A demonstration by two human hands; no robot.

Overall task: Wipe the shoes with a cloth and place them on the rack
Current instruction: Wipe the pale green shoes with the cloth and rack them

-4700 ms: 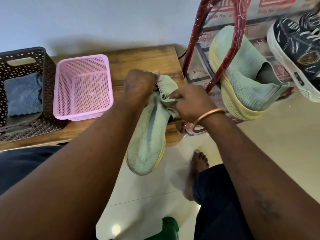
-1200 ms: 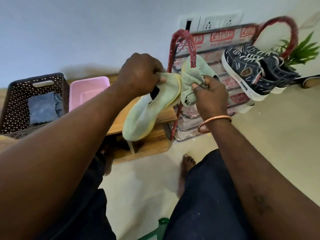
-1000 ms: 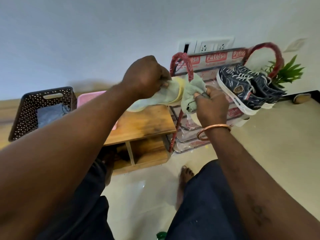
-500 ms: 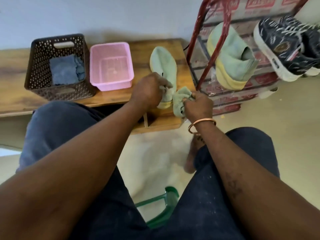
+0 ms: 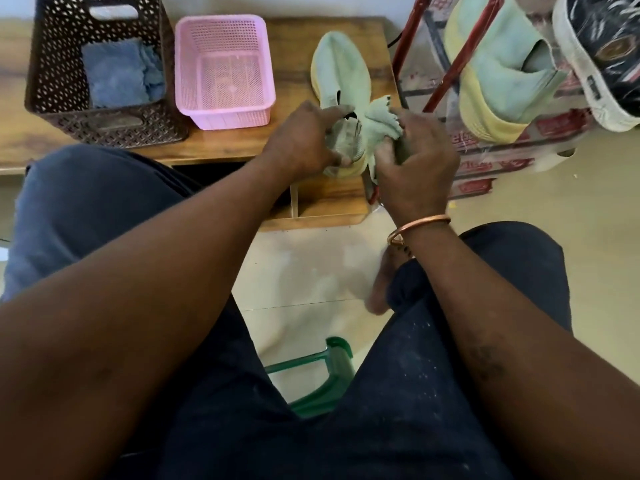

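Observation:
A pale green knit shoe (image 5: 341,69) with a yellow sole lies on the wooden bench (image 5: 294,46), toe pointing away from me. My left hand (image 5: 304,140) holds its heel end, index finger across the opening and thumb at the sole. Just right of the heel, my right hand (image 5: 417,161) grips a bunched pale green cloth (image 5: 379,121) that touches the shoe. The matching green shoe (image 5: 491,60) sits tilted on the red-framed rack (image 5: 446,69), beside dark patterned sneakers (image 5: 602,53).
A dark perforated basket (image 5: 100,123) with a blue cloth (image 5: 121,74) inside and a pink basket (image 5: 225,112) stand on the bench to the left. My knees, a bare foot (image 5: 381,289) and a green stool (image 5: 322,375) are below.
The shoe, held up near the rack a second ago, now lies flat on the bench. Both hands came down with it; the right still holds the cloth.

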